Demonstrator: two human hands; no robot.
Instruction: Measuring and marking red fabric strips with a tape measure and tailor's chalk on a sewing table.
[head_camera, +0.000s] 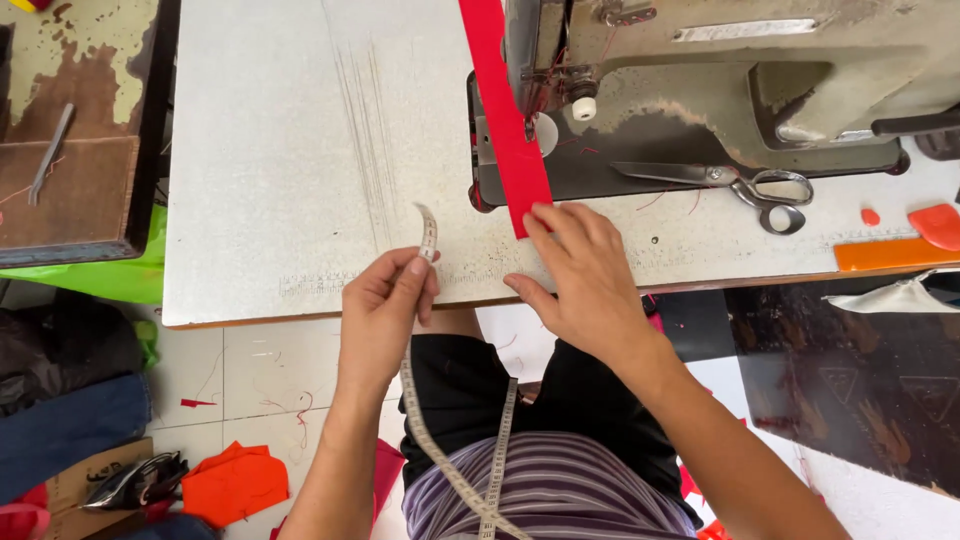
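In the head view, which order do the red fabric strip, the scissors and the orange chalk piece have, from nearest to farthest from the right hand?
From the right hand:
1. Red fabric strip: its lower end lies under the fingertips, just above the hand.
2. Scissors: on the table to the upper right, beside the sewing machine base.
3. Orange chalk piece: far right, near the table edge.

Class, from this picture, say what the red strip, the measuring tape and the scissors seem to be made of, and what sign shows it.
Red strip: seemingly woven cloth, matte, lying flat. Measuring tape: likely flexible vinyl or coated fabric, since its free end curls above the left hand. Scissors: metal, dull grey with shiny handle loops.
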